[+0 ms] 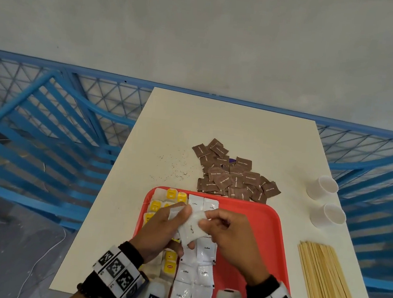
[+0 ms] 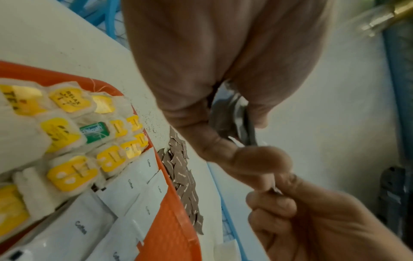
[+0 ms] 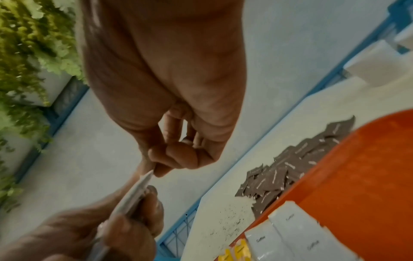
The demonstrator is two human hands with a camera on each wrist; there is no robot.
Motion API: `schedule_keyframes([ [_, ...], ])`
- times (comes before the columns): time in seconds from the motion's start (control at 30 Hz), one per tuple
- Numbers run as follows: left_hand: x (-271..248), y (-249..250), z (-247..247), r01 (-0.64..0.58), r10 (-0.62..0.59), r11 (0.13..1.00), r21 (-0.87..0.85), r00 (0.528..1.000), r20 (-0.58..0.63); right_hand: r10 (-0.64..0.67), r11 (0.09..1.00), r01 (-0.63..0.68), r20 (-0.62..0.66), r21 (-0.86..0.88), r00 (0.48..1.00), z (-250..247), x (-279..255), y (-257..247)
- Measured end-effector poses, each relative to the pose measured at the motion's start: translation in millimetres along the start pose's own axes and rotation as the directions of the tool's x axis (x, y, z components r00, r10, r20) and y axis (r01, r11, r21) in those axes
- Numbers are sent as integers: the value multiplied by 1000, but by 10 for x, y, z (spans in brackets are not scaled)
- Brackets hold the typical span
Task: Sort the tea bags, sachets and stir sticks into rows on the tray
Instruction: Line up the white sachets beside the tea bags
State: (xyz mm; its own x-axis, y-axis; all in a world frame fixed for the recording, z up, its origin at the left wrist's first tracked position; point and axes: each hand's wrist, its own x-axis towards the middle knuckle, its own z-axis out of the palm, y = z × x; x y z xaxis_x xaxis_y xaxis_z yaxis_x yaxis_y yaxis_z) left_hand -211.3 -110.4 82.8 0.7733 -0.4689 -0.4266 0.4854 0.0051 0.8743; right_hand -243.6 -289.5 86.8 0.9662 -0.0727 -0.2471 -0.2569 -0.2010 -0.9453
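Setting: a pale wall is filling the top of the head view, with blue railing and slatted chairs running across the middle.
Table [image 1: 193, 128]: white, sitting centre frame and carrying the red tray [image 1: 262, 232] at lower centre.
Tea bags [image 1: 173, 195]: lying in columns along the tray's left side, yellow tags up.
Coffee sachets, placed [image 1: 201, 272]: white, lying in two columns just right of the tea bags, running from the far rim toward the near edge.
Brown sugar sachets [image 1: 234, 175]: heaped loose on the table just beyond the tray's far rim, not yet sorted.
Stir sticks [image 1: 323, 273]: bundled on the table at the right of the frame, off the tray.
Paper cups [image 1: 324, 200]: two, lying at the table's right edge.
Held coffee sachets [image 1: 191, 229]: a small white stack hovering above the tray's middle, between both hands.
Left hand [image 1: 164, 228]: fingers curling round the stack, thumb on top, palm turned inward.
Right hand [image 1: 227, 235]: fingertips pinching the stack's upper edge, remaining fingers tucked, wrist raised above the tray.
Step, judged: peeling one sachet off the stack for the white columns.
Handling advice: slide the top sachet sideways with the thumb so only one is coming away; lay it flat, edge against its neighbour, print the same way round.
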Motion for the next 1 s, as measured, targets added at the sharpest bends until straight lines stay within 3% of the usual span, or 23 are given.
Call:
schedule_keyframes([
  [0.1,25,-18,-89,-17,7,994,-110,996,-92,89,978,-73,-72,197,993,-18,-5,0],
  [0.2,9,-33,-110,-23,12,990,-139,997,-76,140,925,-101,-83,367,987,7,-13,-4],
  [0.37,-17,8,-45,-107,106,994,-7,989,-99,173,898,-131,-62,420,983,92,-47,-27],
  [0.57,-18,17,-52,-143,144,990,16,972,-184,180,875,-125,-76,467,981,128,-69,-49],
  [0.73,-1,89,-147,-186,205,977,103,955,-214,121,948,-100,-50,303,991,94,-113,-92],
  [0.9,6,249,-215,-202,228,902,381,973,-25,-35,999,35,-8,23,999,-33,-64,-177],
  [1.0,36,251,-205,-200,222,881,429,975,-1,-62,998,62,17,-31,998,-96,-42,-116],
])
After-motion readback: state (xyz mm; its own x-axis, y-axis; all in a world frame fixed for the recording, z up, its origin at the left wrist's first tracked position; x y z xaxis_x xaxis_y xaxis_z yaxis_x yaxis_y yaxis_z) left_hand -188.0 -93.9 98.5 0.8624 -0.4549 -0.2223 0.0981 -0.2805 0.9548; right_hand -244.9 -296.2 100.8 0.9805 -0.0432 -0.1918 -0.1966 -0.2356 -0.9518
